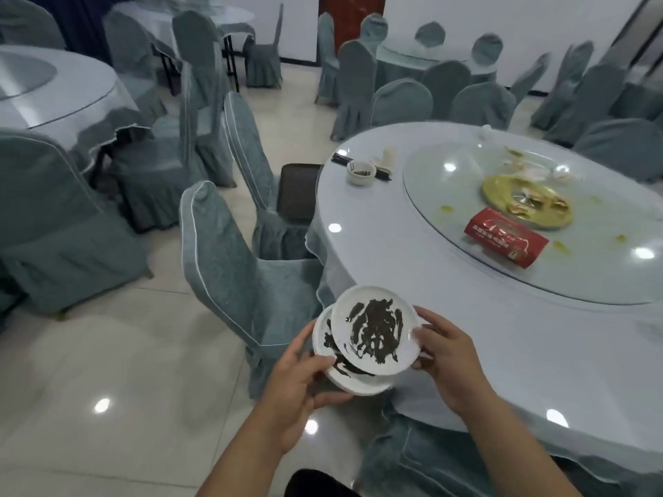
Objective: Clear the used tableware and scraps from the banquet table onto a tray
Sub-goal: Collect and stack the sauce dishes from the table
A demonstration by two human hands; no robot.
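The left fingers point(319, 365) curl round the near-left rim of the lower plate point(355, 384), thumb on top and the rest beneath. The right fingers point(430, 317) pinch the right rim of the upper plate point(373, 331), which overlaps the lower one but sits shifted away and to the right, not squarely stacked. Both plates are white and smeared with dark sauce. They are held in the air between the left hand point(297, 385) and the right hand point(452, 360), just off the near edge of the counter point(412, 267) and above a covered chair point(229, 267). Two plates look gathered, then, but I judge the task only partly done: no tray shows anywhere, so nothing can be counted as delivered. Well beyond the fingers, at the counter's far-left edge, a small cup point(361, 172) with dark dregs sits against black chopsticks point(341, 160), and crumpled white paper point(389, 156) lies just behind it. Farther off and to the right of the fingers is the glass turntable point(538, 281). On it lie a red packet point(506, 237), a gold plate point(495, 190) holding scraps, and scattered yellowish bits and spills point(516, 154). All of that is left to clear.
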